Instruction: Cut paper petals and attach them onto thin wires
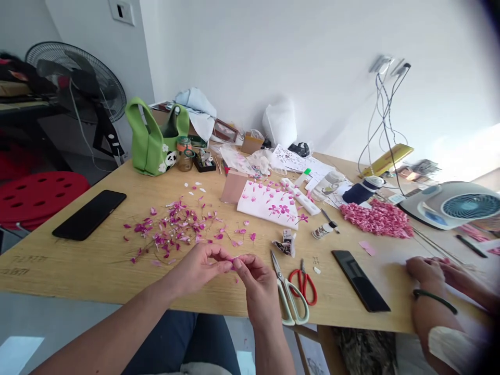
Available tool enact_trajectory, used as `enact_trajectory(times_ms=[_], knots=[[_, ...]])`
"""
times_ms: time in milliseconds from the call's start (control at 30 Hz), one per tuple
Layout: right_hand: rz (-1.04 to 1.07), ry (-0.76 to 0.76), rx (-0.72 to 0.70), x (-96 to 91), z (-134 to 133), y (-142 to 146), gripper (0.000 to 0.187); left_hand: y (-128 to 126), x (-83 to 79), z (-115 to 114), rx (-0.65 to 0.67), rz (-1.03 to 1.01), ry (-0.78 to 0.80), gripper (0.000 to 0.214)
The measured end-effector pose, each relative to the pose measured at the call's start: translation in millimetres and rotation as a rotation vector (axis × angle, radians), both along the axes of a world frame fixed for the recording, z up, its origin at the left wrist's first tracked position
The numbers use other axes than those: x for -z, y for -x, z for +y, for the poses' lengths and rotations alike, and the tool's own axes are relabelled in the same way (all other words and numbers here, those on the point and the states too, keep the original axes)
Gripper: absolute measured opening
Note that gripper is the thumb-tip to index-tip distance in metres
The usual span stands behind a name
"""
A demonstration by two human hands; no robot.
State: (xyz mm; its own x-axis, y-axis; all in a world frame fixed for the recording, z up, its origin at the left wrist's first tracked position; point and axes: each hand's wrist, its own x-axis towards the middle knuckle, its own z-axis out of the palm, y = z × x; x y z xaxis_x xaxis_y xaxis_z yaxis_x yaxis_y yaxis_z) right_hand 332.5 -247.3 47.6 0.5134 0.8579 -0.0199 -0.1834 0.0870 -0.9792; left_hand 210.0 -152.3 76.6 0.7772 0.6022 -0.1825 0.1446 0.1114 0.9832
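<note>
over the table [78,265], near its front edge, the left hand [199,268] and the right hand [255,284] meet, their fingertips closed in a light pinch on a pink petal [234,262], the rest of each hand relaxed. it looks very light, soft and easily torn, so it is best held gently near its base. loose petals [172,229] lie scattered to the left, scissors [291,297] rest to the right, and a co-worker's hand [425,271] is farther along the table
</note>
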Motion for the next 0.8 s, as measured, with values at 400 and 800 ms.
enact_trajectory(times_ms=[400, 800], knots=[[0.058, -0.012, 0.135, 9.7, 10, 23, 0.021, 14, 13.6, 3, -0.137, -0.041, 0.099, 0.031], [-0.176, 0.040, 0.108, -0.8, -4, 11, 0.023, 25, 11.0, 11, 0.020, -0.215, 0.330, 0.020]])
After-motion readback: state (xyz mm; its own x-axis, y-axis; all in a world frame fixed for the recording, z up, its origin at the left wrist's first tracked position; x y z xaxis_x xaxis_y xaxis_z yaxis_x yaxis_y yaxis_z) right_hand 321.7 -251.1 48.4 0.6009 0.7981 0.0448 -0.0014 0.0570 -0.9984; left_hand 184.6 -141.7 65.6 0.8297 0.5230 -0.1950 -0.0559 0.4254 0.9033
